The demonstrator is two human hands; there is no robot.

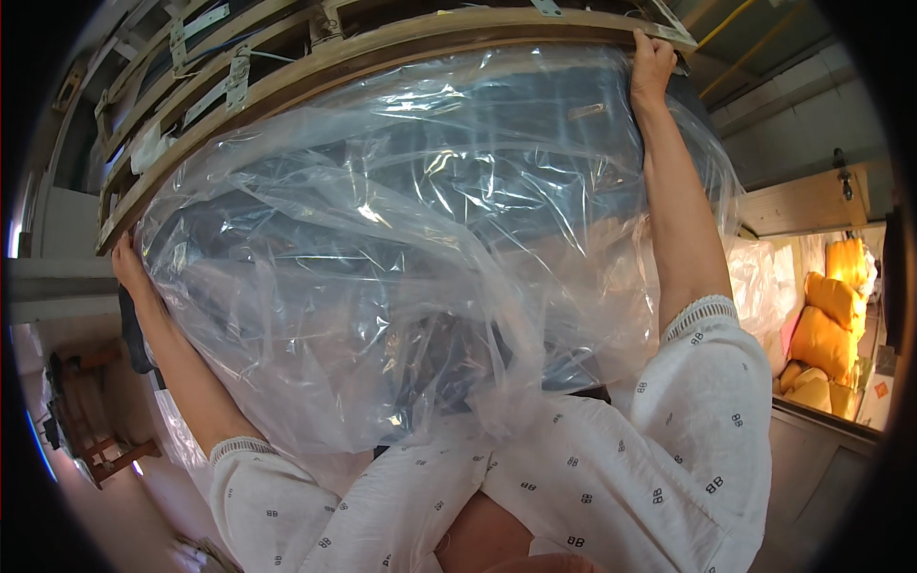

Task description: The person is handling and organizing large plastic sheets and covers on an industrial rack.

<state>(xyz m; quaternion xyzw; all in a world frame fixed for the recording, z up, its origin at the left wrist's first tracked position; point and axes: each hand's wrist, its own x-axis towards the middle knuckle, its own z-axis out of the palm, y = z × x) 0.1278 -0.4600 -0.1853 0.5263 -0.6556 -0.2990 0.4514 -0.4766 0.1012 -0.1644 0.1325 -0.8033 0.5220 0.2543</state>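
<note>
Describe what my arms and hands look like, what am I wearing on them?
Both arms wear short white sleeves: the left sleeve and the right sleeve are of one light fabric dotted with small dark paired marks, each ending in a band of openwork trim at the cuff. Below the cuffs the forearms are bare. The left hand and right hand are bare too; no gloves, watch or rings show.

Clear, glossy plastic bag (382, 239) over a dark blue-grey bulk; white sleeves (707, 430) dotted with small dark marks; yellow-orange sacks (826, 325); brown wooden frame (401, 48).
</note>
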